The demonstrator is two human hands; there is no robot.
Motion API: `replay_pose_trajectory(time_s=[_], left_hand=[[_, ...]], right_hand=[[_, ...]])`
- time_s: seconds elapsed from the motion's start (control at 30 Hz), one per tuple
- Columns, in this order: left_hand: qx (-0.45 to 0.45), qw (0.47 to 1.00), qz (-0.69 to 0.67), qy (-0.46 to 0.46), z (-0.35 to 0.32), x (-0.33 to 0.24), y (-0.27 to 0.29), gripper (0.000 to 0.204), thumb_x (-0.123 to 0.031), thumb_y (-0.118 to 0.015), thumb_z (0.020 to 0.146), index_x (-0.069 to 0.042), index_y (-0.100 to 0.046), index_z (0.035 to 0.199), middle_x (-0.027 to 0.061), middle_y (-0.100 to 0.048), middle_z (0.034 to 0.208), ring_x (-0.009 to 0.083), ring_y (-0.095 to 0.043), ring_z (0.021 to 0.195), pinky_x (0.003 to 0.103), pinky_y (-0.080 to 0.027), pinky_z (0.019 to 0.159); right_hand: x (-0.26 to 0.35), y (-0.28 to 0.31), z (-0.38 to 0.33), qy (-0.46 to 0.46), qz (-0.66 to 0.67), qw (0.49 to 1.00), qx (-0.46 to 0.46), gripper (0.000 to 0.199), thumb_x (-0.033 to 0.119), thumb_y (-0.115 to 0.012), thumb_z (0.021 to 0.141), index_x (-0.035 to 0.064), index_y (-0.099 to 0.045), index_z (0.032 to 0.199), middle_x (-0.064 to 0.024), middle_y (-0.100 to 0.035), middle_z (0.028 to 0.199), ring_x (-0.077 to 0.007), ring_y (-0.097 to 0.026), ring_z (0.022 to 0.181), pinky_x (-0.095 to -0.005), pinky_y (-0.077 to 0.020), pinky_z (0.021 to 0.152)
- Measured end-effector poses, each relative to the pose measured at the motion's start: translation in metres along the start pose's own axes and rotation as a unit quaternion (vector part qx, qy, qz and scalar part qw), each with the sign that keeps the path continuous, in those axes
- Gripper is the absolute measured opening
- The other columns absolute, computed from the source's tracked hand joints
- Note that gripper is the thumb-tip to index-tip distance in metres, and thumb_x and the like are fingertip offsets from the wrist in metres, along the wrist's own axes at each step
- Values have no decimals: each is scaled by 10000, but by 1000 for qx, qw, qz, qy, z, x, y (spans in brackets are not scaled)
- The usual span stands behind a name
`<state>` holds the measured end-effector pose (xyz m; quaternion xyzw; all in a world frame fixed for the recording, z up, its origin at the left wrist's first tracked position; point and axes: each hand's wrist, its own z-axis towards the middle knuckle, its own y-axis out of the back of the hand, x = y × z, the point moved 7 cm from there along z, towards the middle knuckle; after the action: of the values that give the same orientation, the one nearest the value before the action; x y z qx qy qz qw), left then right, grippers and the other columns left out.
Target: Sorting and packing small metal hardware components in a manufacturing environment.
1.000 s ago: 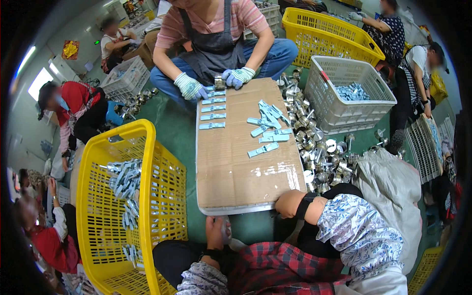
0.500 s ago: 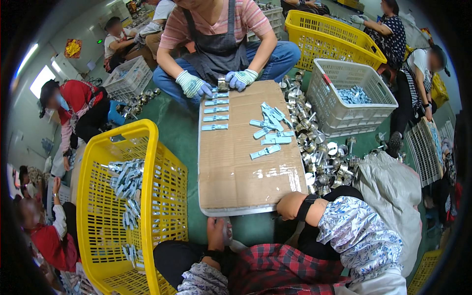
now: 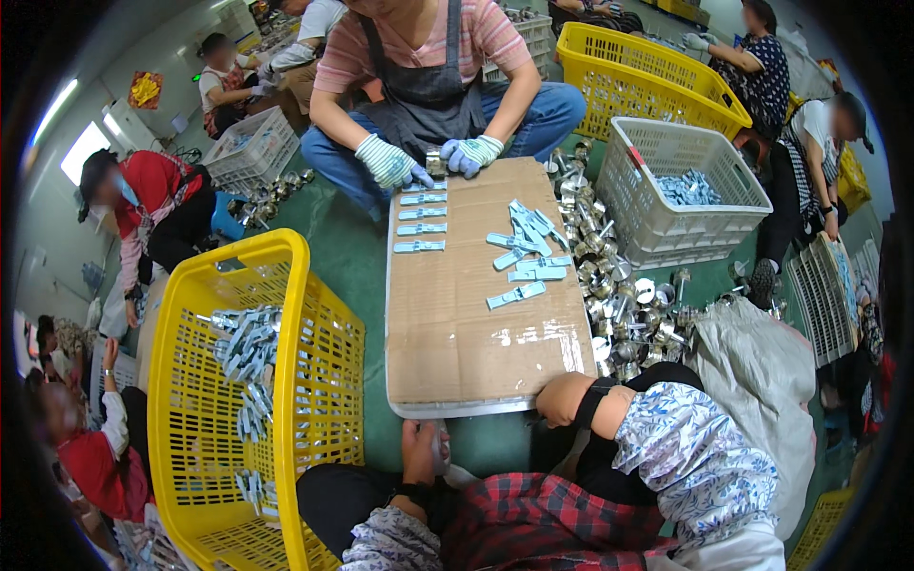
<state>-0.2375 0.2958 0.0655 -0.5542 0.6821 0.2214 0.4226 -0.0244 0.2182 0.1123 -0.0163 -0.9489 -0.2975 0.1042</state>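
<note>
My left hand [image 3: 417,449] is closed just below the near edge of a cardboard-topped board [image 3: 457,352]. Something pale and translucent shows beside its fingers, too unclear to name. My right hand [image 3: 564,398] rests at the board's near right corner, its fingers turned under and mostly hidden. On the board lie a column of light-blue clip-like pieces [image 3: 421,229] at the far left and a loose pile of the same pieces [image 3: 526,243] at the right. Across the board, a co-worker's gloved hands [image 3: 428,160] hold a round metal part [image 3: 436,162].
A yellow basket [image 3: 297,285] with more blue pieces stands at my left. Round metal parts [image 3: 619,305] are heaped along the board's right side, near a grey crate [image 3: 685,224] and a pale sack [image 3: 752,381]. Farther back are another yellow basket [image 3: 647,90] and several people.
The co-worker's glove on the left side has shifted slightly over the far end of the column of blue pieces. My hands stay where they were; the view moves a little.
</note>
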Motion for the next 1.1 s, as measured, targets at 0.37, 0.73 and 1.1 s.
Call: replay_pose_trajectory(time_s=[0.37, 0.73, 1.1], left_hand=[[10, 1000, -14, 5, 2, 2, 0, 239, -143, -451, 847, -71, -393, 1067, 101, -524, 696, 150, -467, 468, 265, -398, 405], [4, 1000, -11, 6, 2, 7, 5, 226, -155, -469, 849, -79, -400, 1050, 97, -527, 688, 150, -466, 456, 262, -396, 399], [7, 1000, -4, 5, 5, 7, 5, 213, -150, -464, 846, -86, -400, 1039, 100, -526, 691, 151, -470, 463, 270, -401, 406]], right_hand=[[-3, -8, 8, 8, -2, 1000, 11, 236, 193, -605, 686, 73, -667, 879, -127, -630, 927, -302, -598, 859, -386, -477, 710], [-1, -8, 6, 16, -6, 1000, 1, 258, 248, -617, 703, 79, -662, 893, -123, -628, 935, -304, -595, 860, -387, -476, 715], [-2, -5, 2, -6, -12, 1000, -5, 250, 227, -617, 693, 80, -664, 890, -123, -630, 929, -302, -598, 858, -393, -475, 712]])
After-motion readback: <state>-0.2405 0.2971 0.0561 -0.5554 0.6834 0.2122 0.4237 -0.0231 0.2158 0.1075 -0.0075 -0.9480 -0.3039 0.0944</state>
